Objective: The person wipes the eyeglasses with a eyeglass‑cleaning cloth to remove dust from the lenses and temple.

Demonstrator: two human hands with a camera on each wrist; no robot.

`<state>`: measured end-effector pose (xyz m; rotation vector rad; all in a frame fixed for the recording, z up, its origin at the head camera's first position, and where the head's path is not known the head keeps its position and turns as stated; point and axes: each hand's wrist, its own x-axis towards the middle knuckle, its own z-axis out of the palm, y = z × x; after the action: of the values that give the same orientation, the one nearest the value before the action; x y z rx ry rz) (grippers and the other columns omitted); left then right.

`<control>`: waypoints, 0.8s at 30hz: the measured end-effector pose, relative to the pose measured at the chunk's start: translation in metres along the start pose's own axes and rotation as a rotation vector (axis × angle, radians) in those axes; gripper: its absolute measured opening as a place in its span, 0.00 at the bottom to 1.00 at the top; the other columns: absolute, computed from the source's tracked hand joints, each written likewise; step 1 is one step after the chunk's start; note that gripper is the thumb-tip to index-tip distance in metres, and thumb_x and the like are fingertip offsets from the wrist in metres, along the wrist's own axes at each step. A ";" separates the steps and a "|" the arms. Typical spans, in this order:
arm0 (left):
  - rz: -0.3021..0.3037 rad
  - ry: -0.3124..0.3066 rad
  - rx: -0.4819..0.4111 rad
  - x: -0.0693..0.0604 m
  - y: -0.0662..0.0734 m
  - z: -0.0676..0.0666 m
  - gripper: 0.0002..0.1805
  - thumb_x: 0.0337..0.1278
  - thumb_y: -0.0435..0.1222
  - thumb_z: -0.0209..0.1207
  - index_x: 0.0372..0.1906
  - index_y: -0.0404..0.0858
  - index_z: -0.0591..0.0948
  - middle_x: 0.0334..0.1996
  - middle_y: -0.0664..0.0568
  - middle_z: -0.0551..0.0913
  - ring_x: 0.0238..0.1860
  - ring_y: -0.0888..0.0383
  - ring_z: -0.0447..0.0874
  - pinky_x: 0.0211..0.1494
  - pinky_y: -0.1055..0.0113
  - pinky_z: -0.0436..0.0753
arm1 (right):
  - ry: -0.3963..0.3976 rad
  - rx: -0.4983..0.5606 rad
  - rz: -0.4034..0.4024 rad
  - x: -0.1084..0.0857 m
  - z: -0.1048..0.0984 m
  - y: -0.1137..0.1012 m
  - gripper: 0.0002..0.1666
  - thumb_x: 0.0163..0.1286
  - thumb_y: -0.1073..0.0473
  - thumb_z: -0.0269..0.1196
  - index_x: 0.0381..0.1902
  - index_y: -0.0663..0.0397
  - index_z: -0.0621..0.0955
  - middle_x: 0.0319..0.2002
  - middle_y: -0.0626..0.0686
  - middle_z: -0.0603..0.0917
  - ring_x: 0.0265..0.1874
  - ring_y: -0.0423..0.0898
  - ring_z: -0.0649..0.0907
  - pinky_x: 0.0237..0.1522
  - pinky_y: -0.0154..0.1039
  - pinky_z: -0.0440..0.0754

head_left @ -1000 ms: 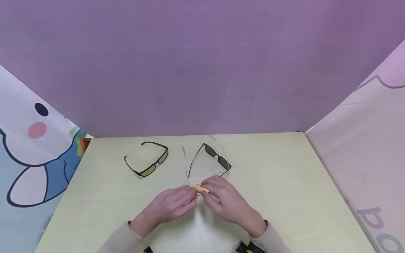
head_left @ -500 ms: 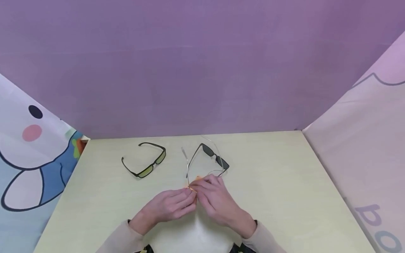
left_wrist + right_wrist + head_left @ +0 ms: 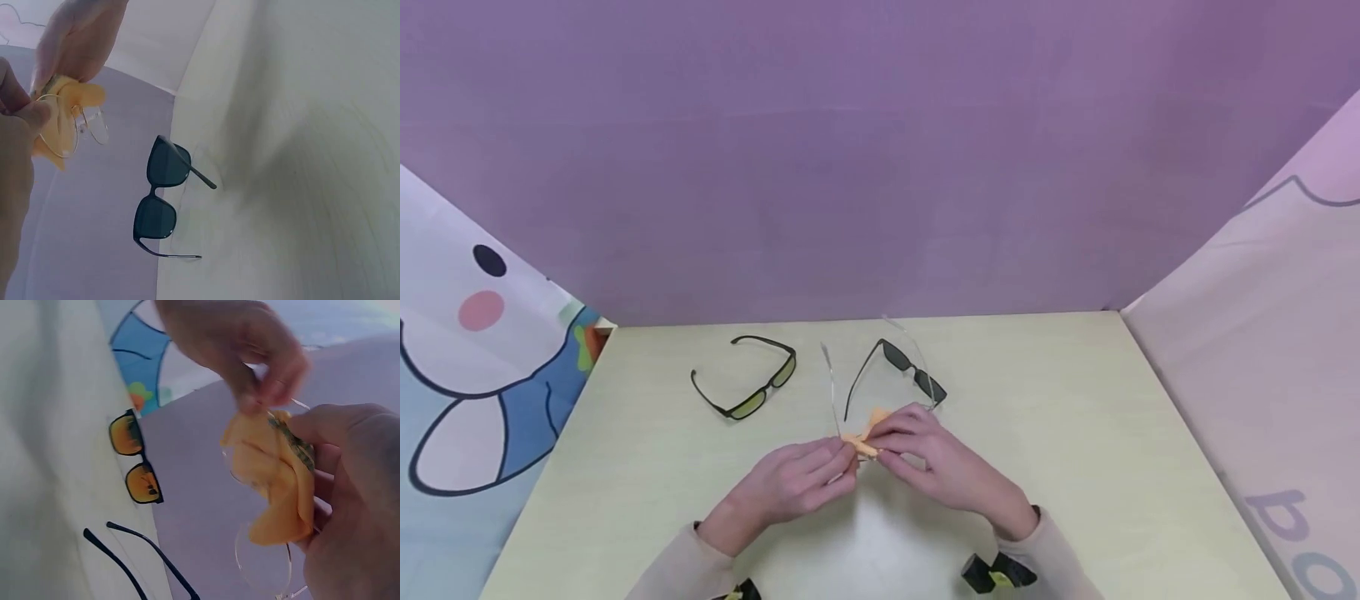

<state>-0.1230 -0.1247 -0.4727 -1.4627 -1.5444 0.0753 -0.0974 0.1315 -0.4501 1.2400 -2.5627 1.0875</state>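
Note:
Thin wire-rimmed glasses [image 3: 76,145] with clear lenses are held up between both hands over the table. An orange cloth [image 3: 274,481] with a green patterned patch is folded around one lens. The left hand [image 3: 801,482] pinches the frame and cloth edge at that lens's outer side, thumb and fingertips together. Opposite it, the right hand [image 3: 943,462] grips the cloth against the lens between thumb and fingers. In the right wrist view the second lens [image 3: 264,559] hangs bare below the cloth. One thin temple [image 3: 831,383] points away toward the back of the table.
Black glasses with yellowish lenses [image 3: 750,406] lie unfolded on the table [image 3: 1075,417] at the left. Black sunglasses [image 3: 897,357] lie unfolded just beyond the hands. A purple backdrop [image 3: 880,167] stands behind, with printed cloth panels at both sides.
The right hand moved left to the left hand, then back right, and more orange cloth now shows between them. The wire glasses have shifted slightly left.

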 end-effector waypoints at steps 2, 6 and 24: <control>0.017 -0.003 -0.005 0.001 0.000 0.000 0.16 0.74 0.22 0.48 0.37 0.40 0.82 0.40 0.51 0.88 0.41 0.60 0.87 0.51 0.72 0.86 | 0.000 0.077 0.011 -0.002 -0.004 0.003 0.10 0.76 0.60 0.63 0.49 0.50 0.89 0.53 0.45 0.86 0.56 0.44 0.76 0.59 0.45 0.76; 0.066 -0.031 0.001 0.002 0.002 0.000 0.16 0.74 0.21 0.47 0.39 0.41 0.81 0.43 0.51 0.87 0.43 0.61 0.86 0.55 0.71 0.85 | -0.011 0.157 0.062 -0.002 -0.006 0.004 0.03 0.71 0.57 0.68 0.40 0.44 0.89 0.56 0.47 0.85 0.61 0.47 0.76 0.65 0.53 0.67; 0.135 -0.064 0.064 -0.006 0.008 0.000 0.16 0.71 0.18 0.47 0.41 0.40 0.78 0.45 0.49 0.85 0.45 0.59 0.85 0.57 0.71 0.84 | -0.065 0.261 0.084 0.009 0.003 0.003 0.04 0.69 0.59 0.70 0.41 0.49 0.88 0.42 0.44 0.86 0.43 0.37 0.80 0.47 0.35 0.80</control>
<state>-0.1185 -0.1277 -0.4811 -1.5246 -1.4791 0.2512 -0.1053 0.1249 -0.4508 1.2486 -2.6056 1.4628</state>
